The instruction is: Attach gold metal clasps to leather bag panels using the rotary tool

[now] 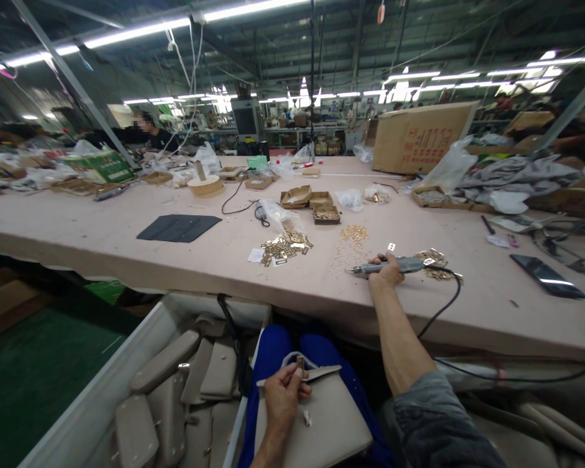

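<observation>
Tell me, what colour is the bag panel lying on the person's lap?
Beige, a pale taupe. The bag panel shows in the head view, with the left hand resting on its upper edge.

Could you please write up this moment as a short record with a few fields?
Setting: workshop with a long pink table
Left hand: on the lap, pinching a small metal clasp at the flap of a beige bag
Right hand: stretched out on the table, gripping a corded electric screwdriver
Near right hand: piles of gold fittings
Bin at left: more beige bags
Far right: phone
</observation>
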